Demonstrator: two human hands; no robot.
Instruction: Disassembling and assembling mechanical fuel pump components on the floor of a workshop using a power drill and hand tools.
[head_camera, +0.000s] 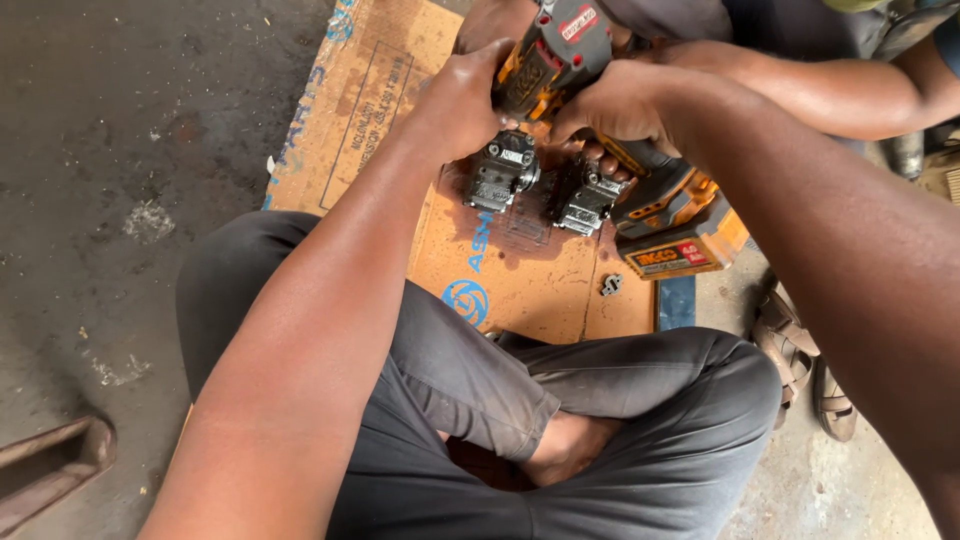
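Observation:
An orange and grey cordless driver (560, 50) points down at two grey metal assemblies on the cardboard, one on the left (502, 170) and one on the right (585, 200). My left hand (458, 100) wraps the front of the driver's body. My right hand (625, 100) grips its handle, above the orange battery pack (682, 250). The driver's tip is hidden behind my hands. Another person's forearm (820, 90) reaches in from the top right, and that person's fingers (600, 160) show just under my right hand by the right assembly.
A brown cardboard sheet (380, 70) lies on the stained concrete floor (120, 150). A small metal piece (611, 285) sits on it near my crossed legs (600, 400). Brown sandals (795, 360) lie at the right. A rusty metal bar (50, 465) is at the bottom left.

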